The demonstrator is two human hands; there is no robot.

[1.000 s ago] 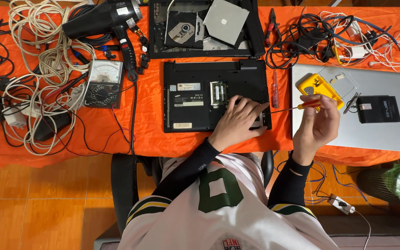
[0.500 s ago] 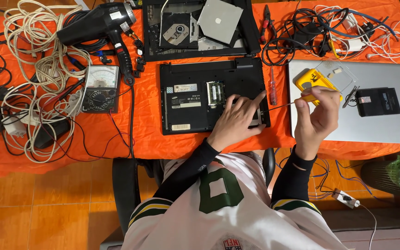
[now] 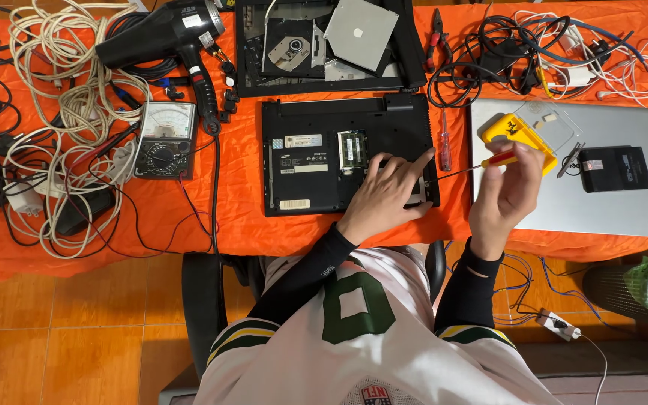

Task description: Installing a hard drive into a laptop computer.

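Nearest the seated person, at the front edge of the orange-covered table [image 3: 114,240], the left hand [image 3: 384,196] lies flat on the lower right corner of an upturned black laptop [image 3: 339,154], fingers spread and pressing on its base panel. Just right of it the right hand [image 3: 505,187] is raised above the table edge, fingers pinched together on the red-and-yellow handle of a small screwdriver [image 3: 481,163] whose thin shaft points left toward the laptop's right edge.

The screwdriver looks light and stiff with a slim handle that could roll between fingertips, so the pinch near the handle's middle seems the sound hold. The laptop is rigid and fairly heavy, with an exposed memory slot near its middle that looks fragile; pressing on the plain plastic near the corner seems safest.

Behind the right hand a yellow bit case [image 3: 515,135] rests on a closed silver laptop [image 3: 639,202] near a black drive [image 3: 615,168]. A second red screwdriver [image 3: 445,142] lies beside the black laptop. Leftward sit an analog multimeter [image 3: 163,139], a black heat gun [image 3: 163,36] and coiled cables [image 3: 54,97]. At the far edge lies an opened chassis with an optical drive [image 3: 316,41].
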